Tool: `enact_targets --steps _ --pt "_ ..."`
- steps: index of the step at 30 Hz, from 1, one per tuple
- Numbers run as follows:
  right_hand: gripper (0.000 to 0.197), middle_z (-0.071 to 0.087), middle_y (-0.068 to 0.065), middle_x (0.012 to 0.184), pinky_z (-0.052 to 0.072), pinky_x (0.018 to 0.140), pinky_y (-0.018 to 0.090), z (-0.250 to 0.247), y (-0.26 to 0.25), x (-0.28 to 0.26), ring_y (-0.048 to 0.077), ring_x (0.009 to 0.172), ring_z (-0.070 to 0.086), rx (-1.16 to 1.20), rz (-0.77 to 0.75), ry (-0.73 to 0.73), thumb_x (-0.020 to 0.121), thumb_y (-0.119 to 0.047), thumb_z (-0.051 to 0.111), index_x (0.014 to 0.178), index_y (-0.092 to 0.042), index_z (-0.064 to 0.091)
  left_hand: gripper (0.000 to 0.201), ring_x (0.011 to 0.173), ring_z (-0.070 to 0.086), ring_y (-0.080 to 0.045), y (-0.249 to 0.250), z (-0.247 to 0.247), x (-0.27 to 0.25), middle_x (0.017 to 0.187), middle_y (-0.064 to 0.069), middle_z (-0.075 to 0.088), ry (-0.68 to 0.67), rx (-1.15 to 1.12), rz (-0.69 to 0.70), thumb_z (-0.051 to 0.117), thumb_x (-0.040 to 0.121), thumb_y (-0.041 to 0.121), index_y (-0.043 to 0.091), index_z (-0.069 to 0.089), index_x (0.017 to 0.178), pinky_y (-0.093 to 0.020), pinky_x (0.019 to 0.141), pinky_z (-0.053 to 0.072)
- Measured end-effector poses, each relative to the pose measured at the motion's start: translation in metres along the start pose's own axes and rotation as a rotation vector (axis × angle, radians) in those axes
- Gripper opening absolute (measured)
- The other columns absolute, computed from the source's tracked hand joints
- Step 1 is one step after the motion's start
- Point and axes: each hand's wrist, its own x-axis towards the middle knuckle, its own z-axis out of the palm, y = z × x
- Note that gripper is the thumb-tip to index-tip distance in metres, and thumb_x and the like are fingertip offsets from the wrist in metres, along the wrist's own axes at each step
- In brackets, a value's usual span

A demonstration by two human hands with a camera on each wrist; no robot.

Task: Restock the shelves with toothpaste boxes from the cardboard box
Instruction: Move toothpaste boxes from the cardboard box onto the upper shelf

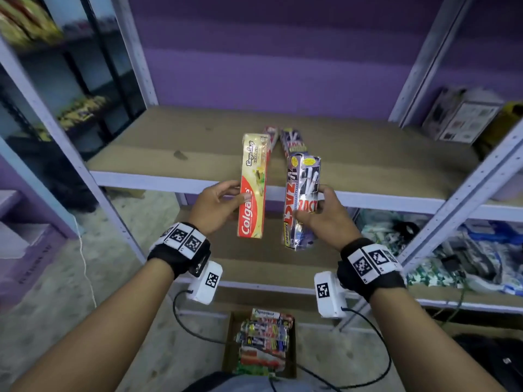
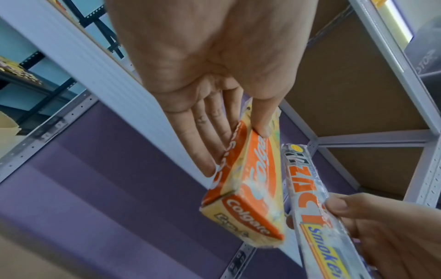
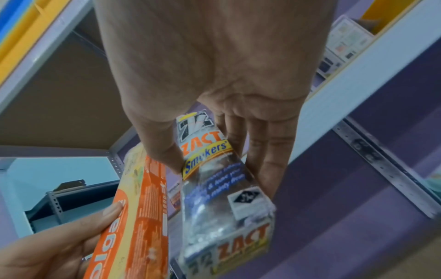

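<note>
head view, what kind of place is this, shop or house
Probably a small shop or its stockroom. Slotted metal shelving with board decks lines the purple walls, packaged goods fill the lower right shelf, and a cardboard box of toothpaste cartons sits on the floor.

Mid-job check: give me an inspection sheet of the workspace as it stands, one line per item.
Surface: brown shelf board, mostly bare, with a dark smudge at its left.
Job's things: Colgate box and Zact box held at the shelf's front edge; a few toothpaste boxes already lie on the board; cardboard box on the floor holds more.
Clutter: printed carton at the shelf's right end; packaged goods on the shelf below.
Grippers: left hand pinches the Colgate box; right hand grips the Zact box.
Cables: black leads run from the wrist units; a white cord lies on the floor at left.
Surroundings: purple wall, grey metal uprights.
</note>
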Motion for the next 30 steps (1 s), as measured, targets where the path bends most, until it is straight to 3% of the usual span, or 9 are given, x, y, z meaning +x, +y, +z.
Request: enact_targets --steps 5,8,11,13,17,20,22,26,30 --pt "0.053 0.069 -0.009 0.092 0.052 0.065 0.024 -0.011 -0.043 0.032 0.009 0.079 0.069 -0.127 -0.037 0.084 0.076 -0.037 0.076 0.118 -0.029 0.046 0.023 0.090 0.072 -0.017 0.014 -0.021 0.038 0.094 0.002 0.076 0.058 0.094 0.021 0.070 0.088 0.032 0.022 0.072 0.109 -0.039 0.084 0.057" --pt "0.047 0.066 -0.010 0.091 0.055 0.074 0.027 -0.012 -0.061 0.048 0.010 0.080 0.067 -0.207 -0.063 0.110 0.074 -0.038 0.076 0.113 -0.028 0.051 0.021 0.086 0.074 -0.018 0.018 -0.032 0.058 0.089 0.003 0.077 0.102 0.058 -0.009 0.070 0.088 0.031 0.020 0.073 0.106 -0.036 0.079 0.059" --pt "0.042 0.062 -0.008 0.089 0.049 0.072 0.026 -0.007 -0.075 0.062 0.008 0.077 0.061 -0.305 -0.042 0.080 0.073 -0.040 0.075 0.106 -0.025 0.054 0.027 0.084 0.074 -0.013 0.020 -0.041 0.074 0.089 0.006 0.077 0.137 0.086 -0.063 0.069 0.087 0.039 0.021 0.074 0.106 -0.035 0.085 0.057" --pt "0.043 0.065 -0.003 0.094 0.053 0.077 0.031 -0.002 -0.082 0.071 0.015 0.082 0.064 -0.365 -0.005 0.057 0.070 -0.043 0.075 0.104 -0.023 0.056 0.026 0.081 0.074 -0.010 0.021 -0.047 0.085 0.084 0.010 0.076 0.152 0.159 -0.097 0.067 0.086 0.042 0.023 0.075 0.103 -0.034 0.087 0.056" --pt "0.050 0.067 0.001 0.102 0.054 0.084 0.033 0.009 -0.092 0.082 0.022 0.092 0.065 -0.472 0.027 0.069 0.067 -0.049 0.076 0.105 -0.021 0.061 0.029 0.072 0.072 -0.004 0.025 -0.049 0.098 0.071 0.016 0.072 0.149 0.304 -0.155 0.065 0.087 0.045 0.023 0.076 0.101 -0.023 0.073 0.055" --pt "0.053 0.067 0.002 0.104 0.053 0.081 0.030 0.016 -0.098 0.089 0.023 0.093 0.065 -0.538 0.022 0.073 0.068 -0.049 0.077 0.108 -0.019 0.060 0.031 0.072 0.072 -0.009 0.024 -0.048 0.105 0.079 0.009 0.075 0.145 0.347 -0.180 0.064 0.087 0.046 0.021 0.076 0.102 -0.026 0.073 0.057" --pt "0.051 0.067 0.002 0.104 0.054 0.080 0.031 0.021 -0.101 0.094 0.022 0.093 0.065 -0.574 0.022 0.071 0.071 -0.049 0.077 0.108 -0.018 0.061 0.031 0.068 0.070 -0.005 0.025 -0.045 0.108 0.076 0.011 0.073 0.147 0.394 -0.173 0.062 0.089 0.046 0.021 0.076 0.101 -0.020 0.061 0.052" --pt "0.052 0.067 0.005 0.112 0.054 0.089 0.035 0.028 -0.103 0.105 0.025 0.102 0.064 -0.627 0.028 0.054 0.075 -0.049 0.073 0.112 -0.016 0.062 0.033 0.077 0.069 -0.011 0.024 -0.041 0.115 0.089 0.003 0.074 0.167 0.447 -0.174 0.059 0.091 0.045 0.019 0.073 0.107 -0.022 0.066 0.052" --pt "0.065 0.062 0.008 0.123 0.052 0.095 0.038 0.030 -0.100 0.114 0.028 0.111 0.060 -0.676 0.046 0.062 0.076 -0.055 0.071 0.124 -0.014 0.056 0.034 0.072 0.064 -0.011 0.024 -0.037 0.121 0.093 -0.001 0.073 0.154 0.585 -0.142 0.052 0.095 0.044 0.019 0.073 0.106 -0.018 0.055 0.042"
